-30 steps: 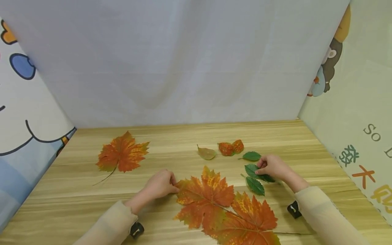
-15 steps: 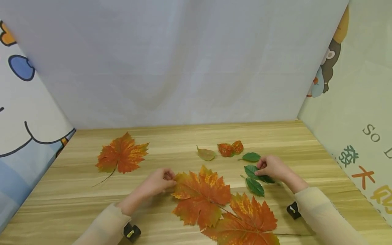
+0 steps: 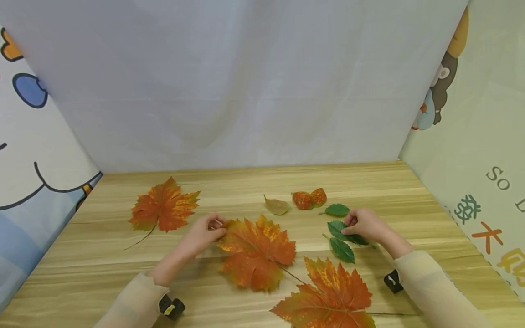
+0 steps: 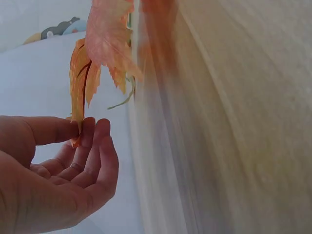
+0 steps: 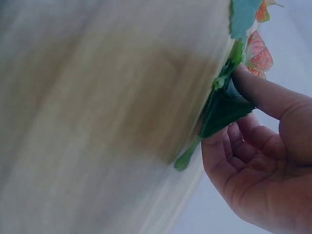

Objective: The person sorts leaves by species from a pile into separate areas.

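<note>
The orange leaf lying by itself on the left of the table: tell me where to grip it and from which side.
Pinch the thin stem, probably about midway, coming from the near left: it juts out that way with nothing lying over it, while the lone leaf spreads wide in jagged points. The left hand pinches another leaf, so it would likely need freeing first.

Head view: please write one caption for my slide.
Left hand pinches an orange leaf, right hand holds a green leaf.
</note>
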The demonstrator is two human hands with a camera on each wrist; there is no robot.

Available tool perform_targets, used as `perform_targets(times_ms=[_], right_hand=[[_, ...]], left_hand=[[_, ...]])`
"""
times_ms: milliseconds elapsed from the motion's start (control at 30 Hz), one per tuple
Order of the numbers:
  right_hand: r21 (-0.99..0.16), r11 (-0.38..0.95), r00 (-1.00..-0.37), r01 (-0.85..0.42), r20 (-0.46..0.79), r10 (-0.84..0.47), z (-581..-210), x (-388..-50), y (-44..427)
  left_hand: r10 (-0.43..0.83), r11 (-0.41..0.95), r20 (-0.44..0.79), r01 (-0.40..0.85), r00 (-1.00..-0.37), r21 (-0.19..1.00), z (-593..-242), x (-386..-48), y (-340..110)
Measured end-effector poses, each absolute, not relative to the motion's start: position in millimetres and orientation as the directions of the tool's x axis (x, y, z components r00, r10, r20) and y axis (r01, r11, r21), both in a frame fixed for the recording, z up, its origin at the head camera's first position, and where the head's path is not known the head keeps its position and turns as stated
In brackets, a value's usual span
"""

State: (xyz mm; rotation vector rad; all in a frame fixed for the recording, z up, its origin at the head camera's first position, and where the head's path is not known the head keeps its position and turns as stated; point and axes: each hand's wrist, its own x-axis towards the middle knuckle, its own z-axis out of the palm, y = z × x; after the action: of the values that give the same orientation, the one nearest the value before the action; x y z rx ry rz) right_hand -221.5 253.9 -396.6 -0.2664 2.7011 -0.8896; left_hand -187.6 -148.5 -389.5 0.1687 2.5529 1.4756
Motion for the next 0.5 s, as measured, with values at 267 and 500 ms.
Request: perform_targets(times_ms=[267,500], right_hand=[[-0.597,0.797,-0.943,-0.086,-0.21,-0.259,-395.6,-221.5,253.5],[-0.598,0.796,-0.943,-0.092,-0.204,-0.262,-395.7,-220.6,253.6]], left_hand=[[0.154,0.42,-0.098,-0.024,-0.983,0.907,-382.8,-191.4,-157.1],[0.129,0.395,-0.105,-0.046,-0.986,0.918,-378.6,-195.1,-167.8]])
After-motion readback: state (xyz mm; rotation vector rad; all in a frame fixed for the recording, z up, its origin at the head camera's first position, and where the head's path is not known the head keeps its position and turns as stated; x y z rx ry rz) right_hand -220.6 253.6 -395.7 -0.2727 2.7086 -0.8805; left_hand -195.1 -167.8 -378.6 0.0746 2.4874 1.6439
